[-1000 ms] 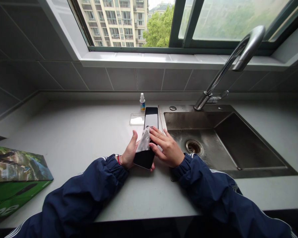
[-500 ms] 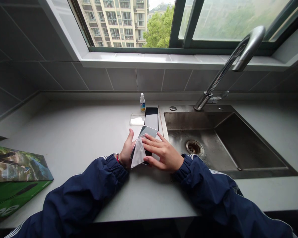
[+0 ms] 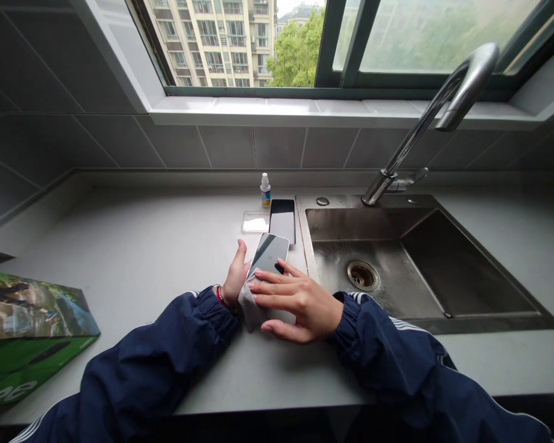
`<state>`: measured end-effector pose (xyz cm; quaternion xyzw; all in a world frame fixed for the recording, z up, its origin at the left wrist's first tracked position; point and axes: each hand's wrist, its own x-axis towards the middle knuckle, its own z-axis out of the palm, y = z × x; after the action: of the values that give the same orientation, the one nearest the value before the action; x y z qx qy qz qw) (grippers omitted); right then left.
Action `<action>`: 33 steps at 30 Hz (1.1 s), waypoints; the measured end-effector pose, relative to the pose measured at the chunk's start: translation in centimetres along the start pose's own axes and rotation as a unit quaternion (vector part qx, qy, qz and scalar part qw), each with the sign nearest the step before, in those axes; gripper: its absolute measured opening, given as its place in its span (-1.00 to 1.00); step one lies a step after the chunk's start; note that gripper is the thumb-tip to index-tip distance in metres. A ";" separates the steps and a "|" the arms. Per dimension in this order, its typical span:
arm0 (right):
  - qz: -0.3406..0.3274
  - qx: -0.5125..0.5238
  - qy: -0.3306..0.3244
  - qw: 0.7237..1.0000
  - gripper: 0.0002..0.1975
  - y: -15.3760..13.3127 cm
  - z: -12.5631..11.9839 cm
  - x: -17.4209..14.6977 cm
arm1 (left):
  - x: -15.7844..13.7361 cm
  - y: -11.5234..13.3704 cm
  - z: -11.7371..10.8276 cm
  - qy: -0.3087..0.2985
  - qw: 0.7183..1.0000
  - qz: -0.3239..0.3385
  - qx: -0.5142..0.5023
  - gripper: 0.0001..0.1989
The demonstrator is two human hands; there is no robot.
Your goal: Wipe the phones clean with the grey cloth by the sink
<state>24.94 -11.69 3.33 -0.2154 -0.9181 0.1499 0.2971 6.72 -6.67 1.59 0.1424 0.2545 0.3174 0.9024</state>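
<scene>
A smartphone (image 3: 268, 253) lies tilted in my left hand (image 3: 234, 278), its screen up and reflecting the window. My left thumb stands up beside the phone's left edge, and the other fingers are hidden underneath. On the phone's lower part, my right hand (image 3: 300, 301) presses a grey cleaning cloth (image 3: 250, 311); its fingers are stretched over the cloth and the thumb is apart. Just beyond, another dark phone (image 3: 282, 220) lies on the counter, beside a clear phone case (image 3: 255, 222). A small white spray bottle (image 3: 265, 192) stands upright behind them.
To the right is a steel sink (image 3: 422, 326) with a drain (image 3: 362, 275) and a tall chrome faucet (image 3: 413, 144). A green printed bag or box (image 3: 37, 335) sits at the left on the white counter (image 3: 166, 246). A window is behind.
My right hand has slid down toward me over the phone, drawing the cloth with it. More of the screen's upper part now shows. The left hand has barely shifted.
</scene>
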 end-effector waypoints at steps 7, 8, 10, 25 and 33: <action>-0.002 0.003 0.007 1.000 -0.62 -0.1 0.2 0.0 | -0.1 0.1 0.5 0.023 1.000 0.004 -0.002 -0.07; 0.001 0.002 0.007 1.000 -0.62 0.0 0.2 0.0 | -0.1 0.1 0.6 0.024 1.000 -0.001 -0.001 -0.05; 0.006 -0.002 0.009 1.000 -0.64 0.1 0.3 0.0 | -0.1 0.1 0.7 0.023 1.000 -0.007 -0.002 -0.02; 0.099 -0.064 0.026 0.993 -0.62 1.1 0.3 -0.1 | -0.5 -0.5 1.2 -0.009 1.000 0.003 0.010 -0.12; 0.169 -0.092 0.069 0.979 -0.56 2.1 0.2 -0.4 | -0.7 -0.6 0.7 -0.110 0.978 -0.049 0.169 0.08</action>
<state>25.78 -10.11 2.11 -0.4035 -0.8556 0.0969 0.3094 6.91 -7.66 2.21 0.3141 0.2100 0.2073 0.9024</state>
